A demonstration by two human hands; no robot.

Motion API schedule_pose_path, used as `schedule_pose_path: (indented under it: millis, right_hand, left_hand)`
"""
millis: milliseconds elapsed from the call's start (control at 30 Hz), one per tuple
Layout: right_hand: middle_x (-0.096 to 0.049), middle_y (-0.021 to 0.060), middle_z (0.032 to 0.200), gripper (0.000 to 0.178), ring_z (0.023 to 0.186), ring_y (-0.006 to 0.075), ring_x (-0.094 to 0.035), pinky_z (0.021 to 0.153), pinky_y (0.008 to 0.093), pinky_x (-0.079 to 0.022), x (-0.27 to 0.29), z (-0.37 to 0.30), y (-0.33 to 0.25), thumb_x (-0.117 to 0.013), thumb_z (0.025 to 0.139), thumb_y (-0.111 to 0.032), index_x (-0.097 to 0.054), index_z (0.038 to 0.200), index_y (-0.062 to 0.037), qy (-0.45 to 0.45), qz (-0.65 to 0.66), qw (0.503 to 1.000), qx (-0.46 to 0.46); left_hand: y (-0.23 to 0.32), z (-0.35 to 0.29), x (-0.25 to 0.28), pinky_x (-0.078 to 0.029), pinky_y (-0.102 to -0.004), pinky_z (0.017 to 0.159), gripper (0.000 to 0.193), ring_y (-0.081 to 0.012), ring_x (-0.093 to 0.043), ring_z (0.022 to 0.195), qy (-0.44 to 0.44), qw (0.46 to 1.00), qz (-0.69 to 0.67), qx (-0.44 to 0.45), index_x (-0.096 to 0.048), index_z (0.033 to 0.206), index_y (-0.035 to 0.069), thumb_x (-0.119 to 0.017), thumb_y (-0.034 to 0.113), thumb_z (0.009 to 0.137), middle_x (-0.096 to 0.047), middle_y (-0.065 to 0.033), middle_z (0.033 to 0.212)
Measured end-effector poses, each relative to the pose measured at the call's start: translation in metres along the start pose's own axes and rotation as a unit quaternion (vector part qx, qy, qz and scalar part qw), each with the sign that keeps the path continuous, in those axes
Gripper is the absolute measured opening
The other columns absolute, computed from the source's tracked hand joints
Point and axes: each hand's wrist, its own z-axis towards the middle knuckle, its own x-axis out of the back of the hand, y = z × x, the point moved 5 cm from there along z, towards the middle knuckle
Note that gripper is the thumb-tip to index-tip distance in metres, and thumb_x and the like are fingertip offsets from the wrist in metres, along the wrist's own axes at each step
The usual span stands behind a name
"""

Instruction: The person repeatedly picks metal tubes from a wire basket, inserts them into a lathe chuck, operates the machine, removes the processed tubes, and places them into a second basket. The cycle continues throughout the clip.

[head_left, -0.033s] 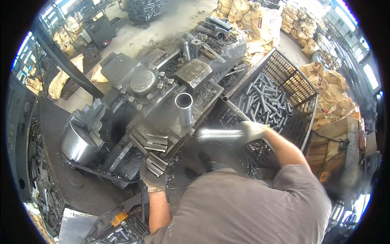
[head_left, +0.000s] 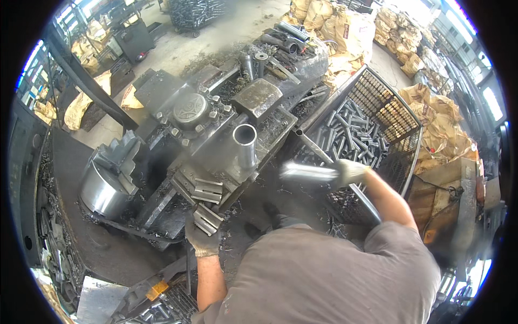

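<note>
My left hand, in a pale, dirt-stained glove, closes on a slotted steel block at the machine's near edge; its fingers are partly hidden behind the block. A similar slotted block lies just beyond it on the machine. Out to the right, my gloved right hand grips one end of a shiny metal tube, which points left and is smeared by motion. That hand is over the near left rim of the mesh bin. An upright hollow tube stands on the machine between my hands.
Many short tubes lie in the bin. A large chuck with stepped jaws sits at the left of the machine. Metal chips, a steel block and more tubes cover its far end. Brown sacks stand right.
My right hand and the tube in it have shifted a little to the right, away from the machine. My left hand stays at the slotted block.
</note>
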Motion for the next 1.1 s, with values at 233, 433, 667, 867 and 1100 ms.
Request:
schedule_pose_path:
  millis: [233, 433, 667, 867, 1100]
  right_hand:
    - [-0.08, 0.0181, 0.102, 0.05, 0.095, 0.0363, -0.078, 0.083, 0.0487, -0.061, 0.033, 0.027, 0.244, -0.08, 0.08, -0.029, -0.073, 0.127, -0.0125, 0.091, -0.269, 0.928, -0.242]
    - [-0.079, 0.0217, 0.107, 0.073, 0.098, 0.0369, -0.079, 0.089, 0.0451, -0.062, 0.021, 0.127, -0.174, -0.091, 0.079, -0.046, -0.066, 0.134, -0.0039, 0.234, 0.037, 0.95, 0.202]
    - [-0.075, 0.024, 0.116, 0.064, 0.1, 0.0432, -0.076, 0.079, 0.0527, -0.062, -0.066, 0.106, -0.294, -0.079, 0.089, -0.035, -0.058, 0.144, -0.0081, 0.103, -0.093, 0.907, 0.397]
    - [-0.075, 0.0259, 0.097, 0.053, 0.078, 0.0393, -0.076, 0.067, 0.0478, -0.062, -0.135, 0.184, -0.303, -0.078, 0.089, -0.031, -0.065, 0.132, -0.0026, 0.124, -0.239, 0.891, 0.367]
    - [-0.079, 0.0238, 0.098, 0.075, 0.094, 0.0318, -0.078, 0.087, 0.0421, -0.061, -0.107, 0.185, -0.343, -0.085, 0.08, -0.053, -0.07, 0.119, 0.0091, -0.166, 0.04, 0.966, 0.192]
  left_hand:
    - [0.009, -0.003, 0.006, -0.062, -0.051, 0.086, 0.052, -0.0349, -0.075, 0.103, -0.033, 0.998, -0.03, 0.048, -0.067, 0.137, 0.009, -0.048, 0.05, 0.112, -0.077, -0.0135, 0.121]
    - [0.014, -0.043, -0.054, -0.066, -0.0482, 0.079, 0.048, -0.0306, -0.078, 0.091, -0.061, 0.996, 0.008, 0.067, -0.065, 0.134, 0.007, -0.061, 0.048, 0.108, -0.076, -0.0116, 0.108]
    - [0.007, -0.052, -0.022, -0.062, -0.0407, 0.09, 0.055, -0.0229, -0.075, 0.099, 0.033, 0.998, 0.02, 0.043, -0.065, 0.134, 0.008, -0.057, 0.056, 0.109, -0.075, -0.0108, 0.117]
    - [0.073, -0.028, 0.012, -0.065, -0.0422, 0.072, 0.05, -0.0271, -0.075, 0.081, 0.096, 0.984, 0.127, -0.085, -0.068, 0.116, 0.004, -0.058, 0.053, 0.108, -0.074, -0.0112, 0.093]
    - [0.078, -0.014, -0.051, -0.046, -0.0448, 0.115, 0.055, -0.0263, -0.06, 0.131, 0.044, 0.961, 0.084, -0.261, -0.057, 0.143, 0.006, -0.048, 0.052, 0.113, -0.064, -0.0124, 0.139]
